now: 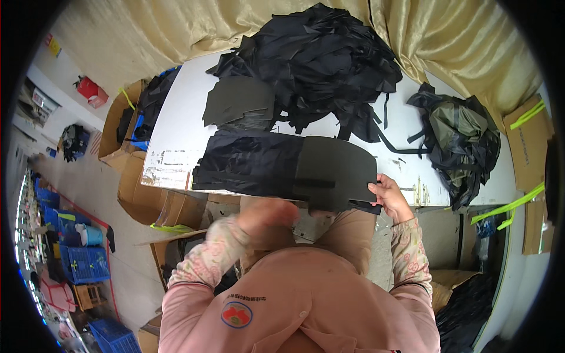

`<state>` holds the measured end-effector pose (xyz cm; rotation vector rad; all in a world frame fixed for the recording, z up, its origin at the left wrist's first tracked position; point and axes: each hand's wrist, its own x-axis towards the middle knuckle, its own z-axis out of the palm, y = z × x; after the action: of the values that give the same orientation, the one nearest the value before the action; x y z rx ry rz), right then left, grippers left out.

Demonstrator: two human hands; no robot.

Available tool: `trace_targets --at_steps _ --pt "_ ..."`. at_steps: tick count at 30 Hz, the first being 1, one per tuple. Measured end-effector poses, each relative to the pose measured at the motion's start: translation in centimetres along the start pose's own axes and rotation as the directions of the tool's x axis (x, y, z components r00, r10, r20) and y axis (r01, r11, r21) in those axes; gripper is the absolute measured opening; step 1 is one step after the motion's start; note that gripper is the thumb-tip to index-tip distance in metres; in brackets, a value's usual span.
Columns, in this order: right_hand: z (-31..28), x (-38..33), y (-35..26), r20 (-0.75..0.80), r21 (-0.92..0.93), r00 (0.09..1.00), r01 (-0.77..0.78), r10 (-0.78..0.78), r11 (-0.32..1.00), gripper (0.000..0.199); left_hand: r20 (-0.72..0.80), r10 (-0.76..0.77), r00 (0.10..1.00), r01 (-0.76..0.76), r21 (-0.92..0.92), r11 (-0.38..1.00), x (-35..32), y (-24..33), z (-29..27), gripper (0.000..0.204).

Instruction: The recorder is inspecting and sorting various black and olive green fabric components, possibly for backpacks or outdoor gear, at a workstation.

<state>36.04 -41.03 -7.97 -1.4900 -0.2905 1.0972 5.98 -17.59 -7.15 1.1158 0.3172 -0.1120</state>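
Note:
A dark grey panel (338,167) with a rounded far corner, which looks like stiff foam sheet, lies at the table's near edge. My right hand (389,195) grips its near right corner, thumb on top, with a bit of black material below the fingers. The panel overlaps the right end of a flat black fabric piece (250,159) that stretches left along the edge. My left hand (271,215) is just off the edge, below the fabric, smeared by motion, so its fingers cannot be read. Behind the fabric stands a stack of similar grey panels (238,100).
A large heap of black fabric pieces (323,59) covers the back of the white table (170,147). At the right lies a black and olive bundle (462,132). Cardboard boxes (156,194) stand left of the table, another carton (524,153) at right. Gold curtains (176,29) hang behind.

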Motion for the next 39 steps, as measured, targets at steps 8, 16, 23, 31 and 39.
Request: trace_targets --at_steps 8,16,23,31,39 --pt "0.7 -0.9 -1.8 0.084 0.114 0.994 0.055 -0.065 0.992 0.023 -0.032 -0.124 0.992 0.047 -0.811 0.583 7.3 -1.7 8.2 0.043" --pt "1.4 -1.0 -0.8 0.003 -0.131 0.988 0.153 -0.154 0.979 0.025 -0.257 -0.147 0.955 -0.132 -0.814 0.565 9.7 -2.5 7.7 0.031" --pt "1.7 -1.3 -0.7 -0.036 -0.285 0.98 0.178 -0.197 0.942 0.027 -0.254 -0.137 0.957 -0.13 -0.803 0.581 9.1 -2.7 8.0 0.031" --pt "-0.4 -0.4 0.0 -0.046 -0.261 0.989 0.126 -0.143 0.957 0.025 0.586 -0.353 0.729 0.655 -0.447 0.609 6.2 -3.9 6.1 0.042" --pt "-2.6 4.9 -3.4 -0.089 -0.547 0.958 0.183 -0.274 0.817 0.017 0.303 0.405 0.863 -0.286 0.953 -0.104 9.3 -0.2 5.0 0.084"
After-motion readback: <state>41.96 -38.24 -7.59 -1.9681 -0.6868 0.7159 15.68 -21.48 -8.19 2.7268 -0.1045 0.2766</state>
